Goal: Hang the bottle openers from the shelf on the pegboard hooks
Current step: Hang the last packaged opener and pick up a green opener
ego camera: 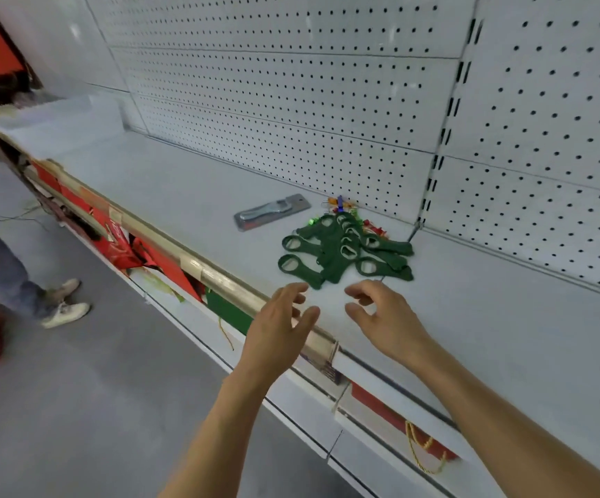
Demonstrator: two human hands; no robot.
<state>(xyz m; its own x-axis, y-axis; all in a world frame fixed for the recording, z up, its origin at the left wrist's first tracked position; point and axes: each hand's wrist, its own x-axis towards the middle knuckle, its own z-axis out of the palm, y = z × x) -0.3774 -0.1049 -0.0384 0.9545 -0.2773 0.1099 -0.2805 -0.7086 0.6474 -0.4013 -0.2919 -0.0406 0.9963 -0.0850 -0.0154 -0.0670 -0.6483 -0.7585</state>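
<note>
While the white pegboard (291,95) fills the whole back wall, the long white shelf (190,195) runs below it from the upper left to the lower right. No hooks can be seen on the part of the pegboard that shows. At the left, on the grey floor (86,400), another person's legs and pale shoes (65,303) are visible, a little blurred.

On the shelf, near the back wall, lies a pile of green bottle openers (341,251), many of them overlapping each other. Just behind the pile are some small coloured items (341,204), too small to identify. To the left of the pile, apart from it, a flat grey package (272,211) lies on the shelf.

Both hands hover over the front part of the shelf, close to the pile but not touching it. The left hand (280,319) has relaxed, spread fingers and holds nothing. The right hand (381,312) has loosely bent fingers and also holds nothing.
</note>
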